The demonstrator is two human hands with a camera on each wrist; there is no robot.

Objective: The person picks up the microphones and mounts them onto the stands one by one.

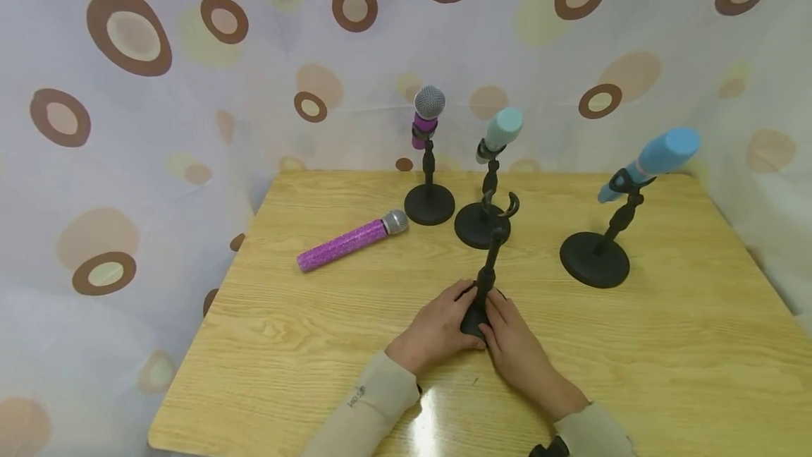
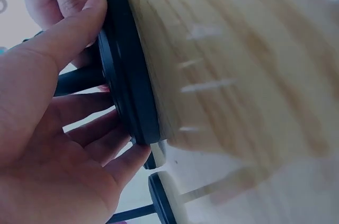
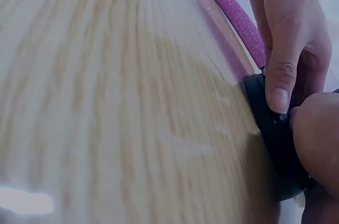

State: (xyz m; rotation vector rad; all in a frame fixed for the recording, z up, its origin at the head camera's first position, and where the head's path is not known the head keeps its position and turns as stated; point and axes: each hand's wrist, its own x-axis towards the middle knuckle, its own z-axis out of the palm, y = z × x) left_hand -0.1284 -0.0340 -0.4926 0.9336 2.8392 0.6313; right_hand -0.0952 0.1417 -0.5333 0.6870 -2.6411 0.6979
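Observation:
A black microphone stand (image 1: 486, 279) with a round base and an unfilled, forked clip on top stands upright on the table. My left hand (image 1: 436, 330) grips the left side of its base, the thumb over the near edge. From the right, my right hand (image 1: 521, 357) holds the same base, its thumb close to the left one. In the left wrist view the base (image 2: 130, 65) sits on the wood, with left fingers spread along its rim. The right wrist view shows the base (image 3: 273, 139) partly hidden behind both hands.
A glittery purple microphone (image 1: 345, 245) lies on the table (image 1: 279, 365) to the left. Behind stand three black stands, holding a purple microphone (image 1: 426, 115), a pale green one (image 1: 504, 129) and a blue one (image 1: 666, 152). A patterned curtain (image 1: 254, 111) hangs around the back.

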